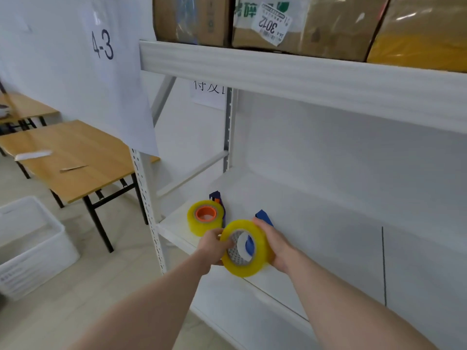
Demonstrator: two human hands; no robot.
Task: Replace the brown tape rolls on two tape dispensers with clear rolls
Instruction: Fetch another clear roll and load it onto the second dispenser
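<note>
Both hands share the grip on a yellowish clear tape roll (246,248): left hand (212,246) pinches the near rim with fingers curled toward the core, right hand (274,245) cups the far side, and the roll hangs tilted just over the front edge of the white shelf (316,223). Left of it, a second clear roll (205,218) with an orange core lies flat on the shelf, something dark blue-purple (216,198) tucked behind it. Another blue piece (262,215) pokes out behind the right hand, and blue shows through the held roll's core, so my guess is that's a dispenser, but it's mostly hidden. No brown rolls in sight. Risk from here: the roll sits past the shelf lip, so a loose pinch could drop it to the floor. Fingers inside the core could also snag sticky tape.
</note>
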